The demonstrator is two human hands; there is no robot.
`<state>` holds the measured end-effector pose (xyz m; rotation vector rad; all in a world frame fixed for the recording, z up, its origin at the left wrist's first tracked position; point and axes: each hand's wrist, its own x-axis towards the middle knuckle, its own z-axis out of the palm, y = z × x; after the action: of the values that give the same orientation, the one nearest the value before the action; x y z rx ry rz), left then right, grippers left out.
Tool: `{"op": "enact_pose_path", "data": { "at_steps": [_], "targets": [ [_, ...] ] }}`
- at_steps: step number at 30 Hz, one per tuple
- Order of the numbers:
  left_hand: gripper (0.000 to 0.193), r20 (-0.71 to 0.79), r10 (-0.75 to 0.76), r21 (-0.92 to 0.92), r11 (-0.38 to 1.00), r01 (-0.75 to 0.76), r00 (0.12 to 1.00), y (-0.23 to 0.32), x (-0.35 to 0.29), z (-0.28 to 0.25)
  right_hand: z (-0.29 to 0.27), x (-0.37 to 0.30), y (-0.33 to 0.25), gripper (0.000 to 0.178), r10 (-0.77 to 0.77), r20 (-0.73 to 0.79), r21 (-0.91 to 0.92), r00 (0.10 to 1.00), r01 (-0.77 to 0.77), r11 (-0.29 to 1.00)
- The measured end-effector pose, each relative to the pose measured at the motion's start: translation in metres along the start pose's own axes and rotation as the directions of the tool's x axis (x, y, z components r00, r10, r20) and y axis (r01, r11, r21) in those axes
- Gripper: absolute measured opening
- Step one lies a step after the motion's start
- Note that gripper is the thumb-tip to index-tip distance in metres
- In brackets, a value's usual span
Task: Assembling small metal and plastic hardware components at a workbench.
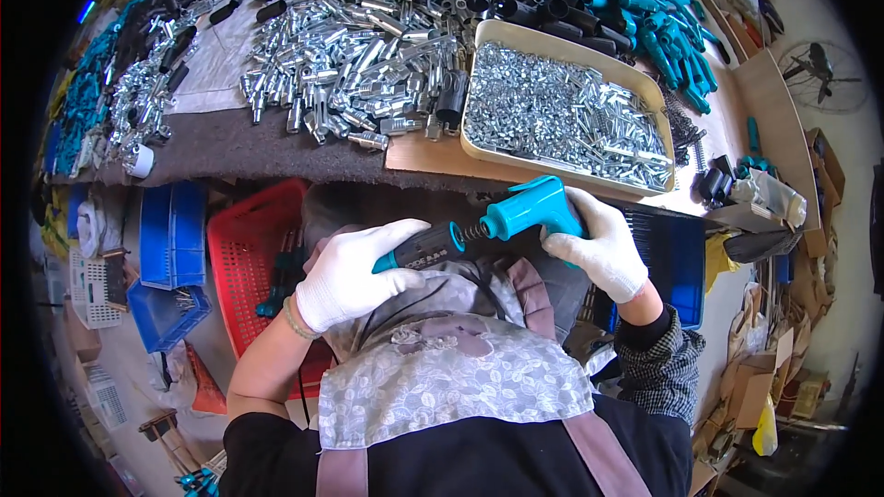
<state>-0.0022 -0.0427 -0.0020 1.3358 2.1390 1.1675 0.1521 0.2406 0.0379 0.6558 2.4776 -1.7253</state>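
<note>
My left hand (354, 276), in a white glove, is closed around a black cylinder (431, 246) with teal rims. In my right hand (600, 244), gloved too, is a teal pistol-shaped tool body (531, 208), its fingers wrapped about the grip. A dark coil spring (472, 231) spans the gap between the two parts, level with the cylinder's open end. Whether the spring reaches inside the cylinder, I cannot tell. Both parts are held above my lap, in front of the bench edge.
A cream tray (478, 143) of small metal parts sits on the bench (419, 158). Silvery fittings (368, 55) and teal tool bodies (677, 46) are heaped behind it. Below stand a red basket (238, 262), blue bins (173, 235) and another blue bin (689, 290).
</note>
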Motion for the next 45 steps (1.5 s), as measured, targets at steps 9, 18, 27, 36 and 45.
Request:
{"op": "enact_pose_path", "data": {
  "at_steps": [9, 18, 27, 36, 45],
  "targets": [
    [0.054, 0.039, 0.015, 0.143, 0.989, -0.02, 0.999, 0.004, -0.002, -0.005, 0.016, -0.005, 0.005, 0.065, -0.393, -0.094, -0.499, 0.915, 0.298, 0.814],
    [0.059, 0.587, -0.244, -0.47, 0.674, 0.57, 0.772, 0.0, 0.003, -0.006, 0.017, 0.001, -0.021, 0.044, -0.558, 0.385, -0.406, 0.735, 0.678, 0.612],
    [0.109, 0.768, 0.009, -0.523, 0.584, 0.62, 0.64, -0.053, 0.001, 0.014, 0.028, 0.015, -0.015, 0.042, -0.78, 0.621, -0.419, 0.082, 0.875, -0.242],
    [0.054, 0.134, 0.026, 0.43, 0.899, -0.082, 0.991, -0.001, 0.0, -0.005, 0.037, 0.017, 0.019, 0.069, -0.257, 0.273, 0.623, 0.927, 0.034, 0.782],
    [0.037, -0.015, -0.199, -0.008, 0.98, 0.198, 0.98, -0.008, 0.004, 0.003, 0.06, 0.0, 0.026, 0.049, -0.502, -0.411, 0.392, 0.761, 0.644, 0.657]
  ]
}}
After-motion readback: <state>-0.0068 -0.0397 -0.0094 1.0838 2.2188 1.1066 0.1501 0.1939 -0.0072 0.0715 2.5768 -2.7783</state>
